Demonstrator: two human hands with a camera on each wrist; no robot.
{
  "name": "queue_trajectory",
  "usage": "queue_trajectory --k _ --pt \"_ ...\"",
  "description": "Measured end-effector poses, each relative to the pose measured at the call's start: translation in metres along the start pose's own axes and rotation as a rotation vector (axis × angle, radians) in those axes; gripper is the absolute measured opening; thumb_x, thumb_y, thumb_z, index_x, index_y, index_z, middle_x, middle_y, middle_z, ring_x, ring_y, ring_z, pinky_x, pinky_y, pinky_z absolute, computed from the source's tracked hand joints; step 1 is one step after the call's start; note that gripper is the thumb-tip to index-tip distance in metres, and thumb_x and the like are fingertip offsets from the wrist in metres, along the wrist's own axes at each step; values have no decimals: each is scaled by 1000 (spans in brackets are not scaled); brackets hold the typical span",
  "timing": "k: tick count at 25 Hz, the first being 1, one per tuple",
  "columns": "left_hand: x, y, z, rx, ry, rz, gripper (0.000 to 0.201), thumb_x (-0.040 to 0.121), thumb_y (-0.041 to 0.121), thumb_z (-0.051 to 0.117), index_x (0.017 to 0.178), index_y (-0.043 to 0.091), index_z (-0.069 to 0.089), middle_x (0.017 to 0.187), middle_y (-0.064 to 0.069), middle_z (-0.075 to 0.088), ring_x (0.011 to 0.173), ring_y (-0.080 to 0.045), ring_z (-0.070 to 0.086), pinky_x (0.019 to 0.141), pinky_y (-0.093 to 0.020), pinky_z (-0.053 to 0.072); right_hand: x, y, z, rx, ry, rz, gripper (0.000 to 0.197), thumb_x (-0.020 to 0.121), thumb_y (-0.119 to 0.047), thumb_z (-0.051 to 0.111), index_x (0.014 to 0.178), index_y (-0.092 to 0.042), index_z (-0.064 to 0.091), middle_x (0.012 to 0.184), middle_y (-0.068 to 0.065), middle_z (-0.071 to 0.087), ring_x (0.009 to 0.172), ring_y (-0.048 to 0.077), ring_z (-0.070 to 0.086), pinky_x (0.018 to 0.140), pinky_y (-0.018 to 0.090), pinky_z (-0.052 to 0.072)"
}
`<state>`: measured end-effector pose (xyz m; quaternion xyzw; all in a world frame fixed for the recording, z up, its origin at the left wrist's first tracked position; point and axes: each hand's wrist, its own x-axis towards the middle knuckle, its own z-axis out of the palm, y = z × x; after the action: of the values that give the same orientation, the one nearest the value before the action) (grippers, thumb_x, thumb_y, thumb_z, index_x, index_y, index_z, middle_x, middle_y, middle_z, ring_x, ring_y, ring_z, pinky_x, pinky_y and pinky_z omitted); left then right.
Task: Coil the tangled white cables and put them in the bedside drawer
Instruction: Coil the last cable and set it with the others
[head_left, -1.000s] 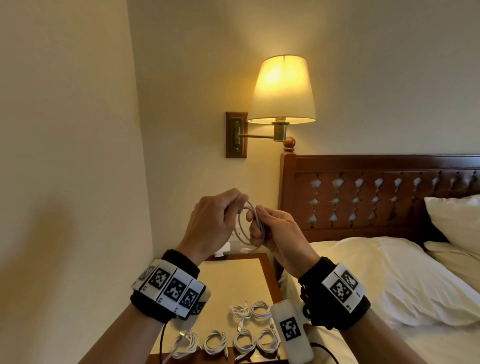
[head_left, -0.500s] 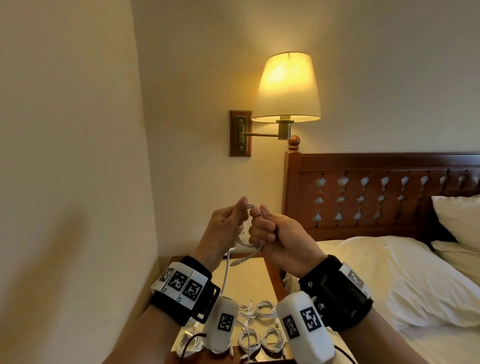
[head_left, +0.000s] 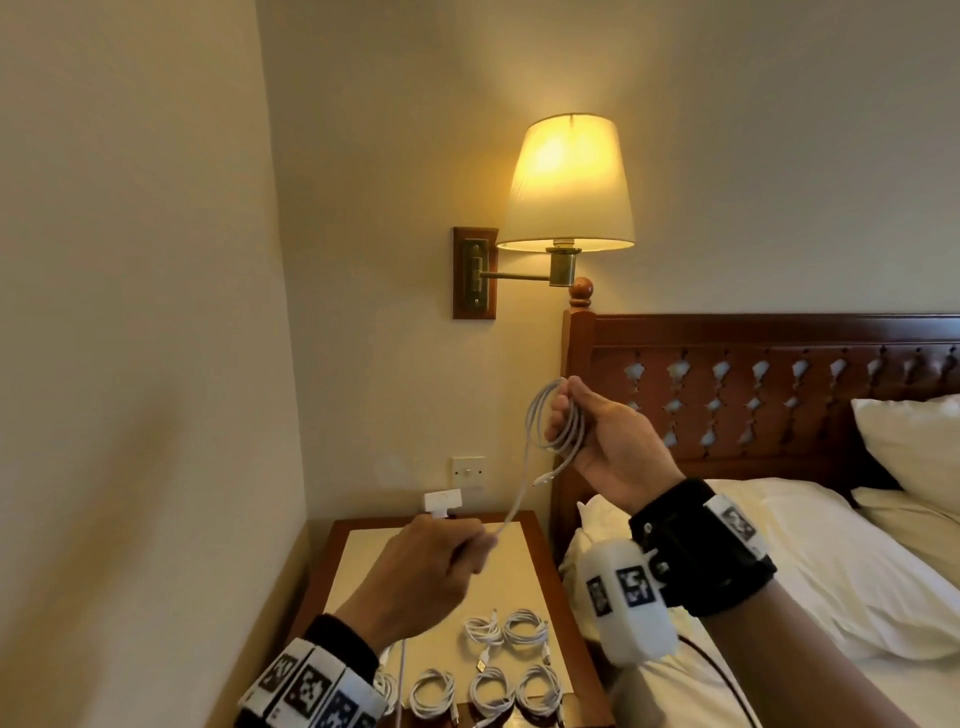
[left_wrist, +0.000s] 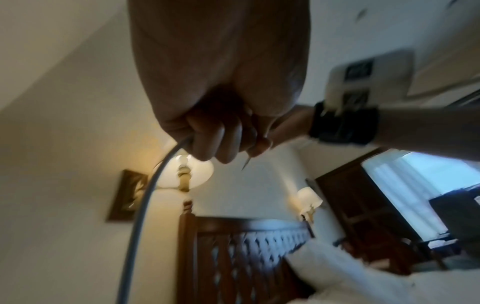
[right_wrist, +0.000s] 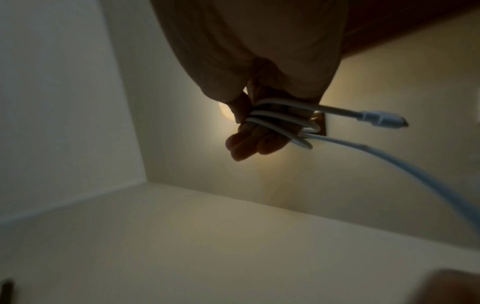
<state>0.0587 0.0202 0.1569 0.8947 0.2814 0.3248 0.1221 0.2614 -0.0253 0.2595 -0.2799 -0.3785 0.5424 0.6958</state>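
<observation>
My right hand (head_left: 587, 441) is raised in front of the headboard and grips a white cable (head_left: 543, 421) wound in a few loops round its fingers. In the right wrist view the loops (right_wrist: 280, 121) cross the fingers and a plug end (right_wrist: 381, 120) sticks out to the right. A loose strand runs down and left from the coil to my left hand (head_left: 441, 561), which grips it in a fist above the bedside table (head_left: 358, 566). The left wrist view shows that strand (left_wrist: 145, 197) leaving the curled fingers. The drawer is out of sight.
Several coiled white cables (head_left: 504, 660) lie in rows at the near end of the table. A white adapter (head_left: 441, 503) sits at its far edge under a wall switch (head_left: 468, 472). A lit wall lamp (head_left: 569, 187) hangs above. The bed with pillows (head_left: 831, 561) is to the right.
My hands were together at the coil. Now the left hand has dropped down and left, drawing a strand out taut, while the right hand stays raised with the loops.
</observation>
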Motion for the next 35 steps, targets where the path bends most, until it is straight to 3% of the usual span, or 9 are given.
queue_trajectory --k 5,9,14,17,23,25,28,32,35 --pt "20 63 -36 154 91 174 33 100 38 43 68 31 41 54 13 44 52 -6 46 50 -15 30 -4 29 12 -326 18 -123 25 101 -21 46 92 -2 60 69 7 62 63 19 60 69 31 50" --pt "41 68 -55 231 219 179 23 100 36 46 76 35 44 59 21 41 49 0 43 50 -10 25 -8 36 13 -440 -9 -145 37 101 -24 46 102 9 63 74 10 64 65 16 60 65 25 52" --pt "60 50 -56 310 334 178 29 100 43 38 88 25 57 69 17 54 54 -1 49 51 -17 38 -12 41 18 -472 -11 -133 38 105 -26 38 102 3 64 65 6 61 55 13 55 59 24 48" --pt "64 39 -54 337 373 145 34 99 50 34 86 26 54 66 15 52 53 -3 46 50 -18 35 -17 43 20 -462 -12 -112 40 106 -27 32 97 -2 62 61 4 55 52 13 48 57 24 43" --pt "71 9 -45 -118 361 40 56 87 67 43 68 15 48 54 8 41 50 -8 36 51 -28 34 -20 35 17 -233 -152 93 36 106 -29 31 92 -8 58 61 -1 44 54 10 38 62 25 35" --pt "73 2 -39 -214 367 10 58 89 62 43 66 9 46 56 5 37 52 -7 32 51 -23 30 -20 32 18 -124 -174 139 35 106 -27 32 90 -8 57 60 -3 41 52 9 37 60 24 36" --pt "62 -13 -26 -295 347 -47 44 93 49 39 64 17 44 56 7 35 52 -6 31 52 -19 27 -17 22 17 23 -151 145 34 105 -24 31 88 -7 55 57 -4 41 48 7 38 54 21 40" --pt "20 -41 -4 -245 257 -134 34 98 38 38 68 24 45 57 12 44 54 -6 37 55 -21 30 -6 -8 2 167 -75 57 34 105 -23 28 87 -8 53 59 -5 45 48 6 42 52 20 44" --pt "-2 -25 0 -5 102 -45 31 101 31 42 71 28 47 55 15 46 50 -7 41 52 -17 29 2 -7 -4 86 -17 4 33 105 -24 31 87 -9 54 63 -2 52 52 8 51 55 22 50"
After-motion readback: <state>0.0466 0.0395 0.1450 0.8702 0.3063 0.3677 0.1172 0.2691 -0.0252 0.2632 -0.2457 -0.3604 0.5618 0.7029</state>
